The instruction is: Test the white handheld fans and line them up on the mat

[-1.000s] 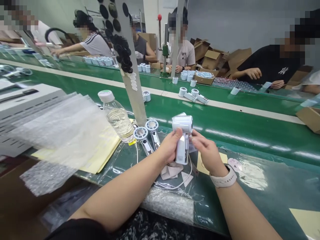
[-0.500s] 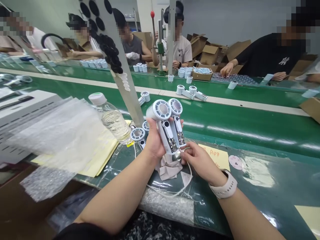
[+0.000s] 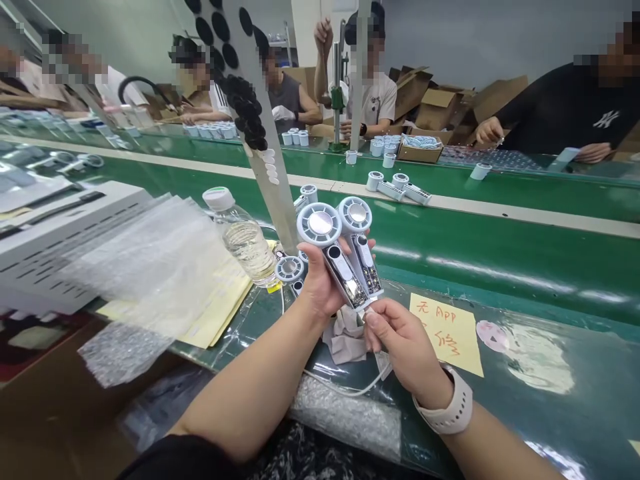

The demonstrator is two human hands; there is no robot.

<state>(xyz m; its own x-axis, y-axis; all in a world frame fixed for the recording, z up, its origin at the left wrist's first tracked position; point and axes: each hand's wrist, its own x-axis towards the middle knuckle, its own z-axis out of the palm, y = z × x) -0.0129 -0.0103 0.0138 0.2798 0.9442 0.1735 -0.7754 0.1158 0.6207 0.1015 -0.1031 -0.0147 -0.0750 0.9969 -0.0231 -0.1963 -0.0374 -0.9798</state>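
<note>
My left hand [image 3: 317, 283] is wrapped round two light-blue handheld fans, the nearer fan [image 3: 346, 275] and the farther fan [image 3: 367, 257]. Both stand tilted, round heads up, with circuit boards showing in their uncovered handles. At the lower ends of the handles, my right hand [image 3: 403, 340] is closed, thumb and fingers pinched at the end of a white cable [image 3: 350, 392]. Its plug is mostly covered by the fingers, so I cannot tell whether it sits in a fan. Behind my left hand lies another fan [image 3: 290, 269]. A crumpled cloth [image 3: 346, 337] lies beneath.
A water bottle [image 3: 243, 237] and plastic sheets [image 3: 145, 260] are on the left. A yellow note [image 3: 447, 333] lies to the right. A metal post [image 3: 270, 167] rises behind the fans. Across the green conveyor [image 3: 475, 247], with more fans on it, several people work.
The view has swung slightly left. The two fans have turned so their round faces point more toward me. My right hand stays at the handle ends, its fingers more tightly closed.
</note>
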